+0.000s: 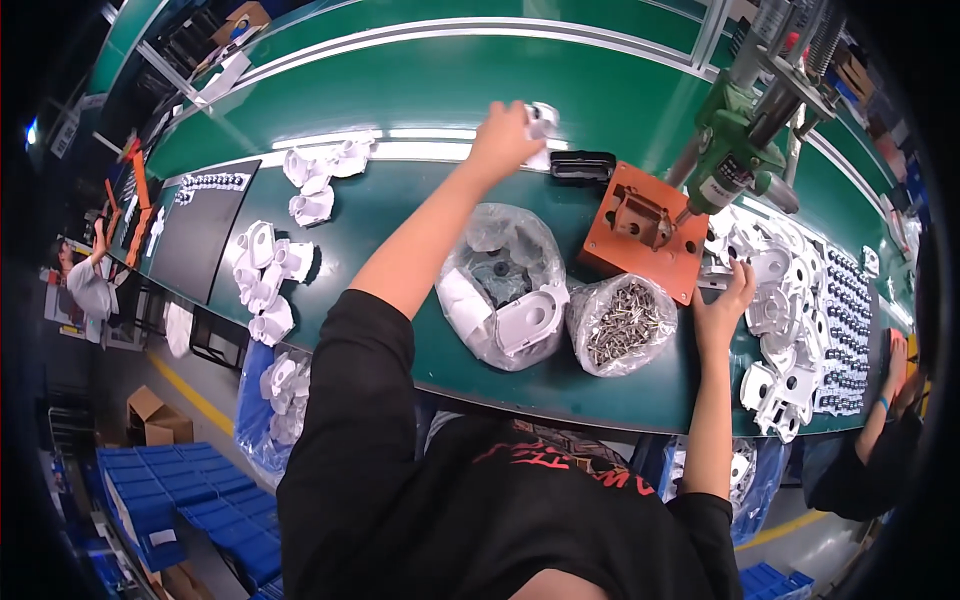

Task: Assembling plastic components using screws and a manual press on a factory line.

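Fingers of the left hand grasped a white part beyond the clear bag, while those of the right hand lay at a white pile beside the orange block, grip unclear, an apparent part-handling step calling next for a steady hold.

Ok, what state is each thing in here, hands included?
Left hand: closed around a white plastic part.
Right hand: at the edge of the white-part pile, grip unclear.
White-part pile: loose, overlapping.
Screw bag: open-topped, filled with metal screws.
Clear plastic bag: open-topped, holding white parts.
Green press: over the orange fixture; running or not, unclear.
Black mat: flat, partly covered.
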Tool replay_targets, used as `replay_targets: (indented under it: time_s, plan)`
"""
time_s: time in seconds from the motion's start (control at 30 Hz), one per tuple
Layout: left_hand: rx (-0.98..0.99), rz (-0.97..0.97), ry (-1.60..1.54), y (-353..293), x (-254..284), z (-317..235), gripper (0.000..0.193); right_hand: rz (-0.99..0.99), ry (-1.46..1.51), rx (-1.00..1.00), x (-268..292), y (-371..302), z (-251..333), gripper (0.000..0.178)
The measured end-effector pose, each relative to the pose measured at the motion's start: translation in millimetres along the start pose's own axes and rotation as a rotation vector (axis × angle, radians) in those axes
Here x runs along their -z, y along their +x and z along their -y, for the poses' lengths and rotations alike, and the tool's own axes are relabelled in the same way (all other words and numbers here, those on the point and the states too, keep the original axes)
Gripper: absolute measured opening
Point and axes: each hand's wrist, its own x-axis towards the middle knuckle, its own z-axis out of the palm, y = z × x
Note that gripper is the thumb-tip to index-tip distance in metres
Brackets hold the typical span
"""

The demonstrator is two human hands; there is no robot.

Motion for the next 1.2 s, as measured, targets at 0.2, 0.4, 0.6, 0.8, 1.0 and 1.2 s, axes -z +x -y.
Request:
replay_targets:
  time_s: [0.2, 0.4, 0.6, 0.8, 1.0, 1.2]
  plan:
    - [0.055, 0.012, 0.026, -42.9, 36.6, 63.4, 0.061, 0.076, -0.129, -0.067, 5.8, -2.4, -5.2, 0.042]
    - [0.787, 0.078, 0.708, -134.1, 156.2, 143.5, 0.051, 0.125, -0.004, -0.058, 40.4, 0.7, -14.6, 0.022]
    - [0.913, 0.133, 0.79, -202.8, 178.3, 188.6, 0.045, 0.384, 0.286, -0.498, 66.9, 7.4, -31.5, 0.026]
    - [0.955, -0.064, 0.703, -206.9, 163.0, 175.0, 0.036, 0.263, 1.549, -0.956, 87.3, -11.1, -24.7, 0.037]
    - [0.946, -0.075, 0.525, -218.3, 168.3, 191.5, 0.03, 0.343, 1.85, -0.811, 92.5, -11.5, -9.5, 0.044]
    - [0.549, -0.024, -0.148, -179.8, 151.1, 80.3, 0.027, 0.538, 2.108, -0.578, 95.0, -9.1, 17.7, 0.059]
